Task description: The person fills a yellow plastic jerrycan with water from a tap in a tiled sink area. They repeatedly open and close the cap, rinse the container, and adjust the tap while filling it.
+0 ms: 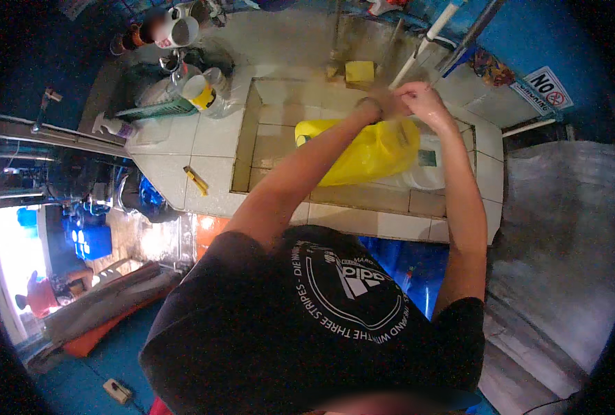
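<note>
A yellow plastic jug (359,150) lies on its side in the tiled sink basin (245,140). My left hand (371,109) is raised at the jug's upper edge, its fingers blurred. Close to it, on the right, my right hand (421,101) is bent with its fingers curled near the thumb. Whether either hand holds something cannot be made out. A clear plastic container (424,176) lies in the basin beside the jug, below my right forearm. Behind the hands, a yellow sponge (360,71) rests at the basin's back edge.
A yellow utility knife (197,180) lies on the tiled counter (211,168) left of the basin. Farther left are a green rack (157,111), a clear container with a yellow label (202,96) and a spray bottle (111,126). A white pipe (427,41) slants behind my hands. A person (43,293) is at far left.
</note>
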{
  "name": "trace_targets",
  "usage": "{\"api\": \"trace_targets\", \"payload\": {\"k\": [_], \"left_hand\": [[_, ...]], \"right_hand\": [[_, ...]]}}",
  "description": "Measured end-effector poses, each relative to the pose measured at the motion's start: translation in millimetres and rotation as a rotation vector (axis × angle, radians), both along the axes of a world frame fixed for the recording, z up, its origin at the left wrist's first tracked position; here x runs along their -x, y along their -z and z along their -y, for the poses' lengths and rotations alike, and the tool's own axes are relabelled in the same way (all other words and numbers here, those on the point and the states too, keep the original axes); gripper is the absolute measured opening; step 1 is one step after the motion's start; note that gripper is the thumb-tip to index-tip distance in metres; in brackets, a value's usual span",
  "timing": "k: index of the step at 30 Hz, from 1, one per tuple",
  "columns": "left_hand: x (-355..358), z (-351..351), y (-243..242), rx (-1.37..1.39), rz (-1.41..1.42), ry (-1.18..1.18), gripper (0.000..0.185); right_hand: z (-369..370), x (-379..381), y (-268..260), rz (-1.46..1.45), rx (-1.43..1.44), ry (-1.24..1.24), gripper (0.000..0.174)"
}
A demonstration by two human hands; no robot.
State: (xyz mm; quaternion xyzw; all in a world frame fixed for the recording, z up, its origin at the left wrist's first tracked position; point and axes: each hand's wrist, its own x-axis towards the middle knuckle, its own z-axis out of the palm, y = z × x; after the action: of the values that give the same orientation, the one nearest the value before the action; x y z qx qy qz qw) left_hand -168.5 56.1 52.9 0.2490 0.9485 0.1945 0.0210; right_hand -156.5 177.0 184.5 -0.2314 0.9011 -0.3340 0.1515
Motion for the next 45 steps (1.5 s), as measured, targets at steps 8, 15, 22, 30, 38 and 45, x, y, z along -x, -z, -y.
{"api": "trace_targets", "payload": {"k": [8,15,22,30,38,45], "left_hand": [[-119,64,-10,0.074,0.413,-0.321,0.058],[-138,63,-12,0.006,0.333,-0.492,0.052],[-143,58,0,-0.093,0.115,-0.545,0.049],[-160,47,-3,-0.246,0.183,-0.727,0.047],[-157,59,-12,-0.219,0.200,-0.687,0.046],[-142,81,-2,-0.087,0.093,-0.476,0.049]], "right_hand": [[11,-10,68,0.144,-0.770,0.110,0.083],[31,5,110,0.006,-0.706,0.009,0.097],[18,-14,99,-0.012,-0.504,0.055,0.081],[29,-11,101,-0.025,-0.469,-0.070,0.087],[41,-21,104,-0.094,-0.492,0.058,0.099],[17,-18,49,-0.230,-0.586,-0.781,0.087]]}}
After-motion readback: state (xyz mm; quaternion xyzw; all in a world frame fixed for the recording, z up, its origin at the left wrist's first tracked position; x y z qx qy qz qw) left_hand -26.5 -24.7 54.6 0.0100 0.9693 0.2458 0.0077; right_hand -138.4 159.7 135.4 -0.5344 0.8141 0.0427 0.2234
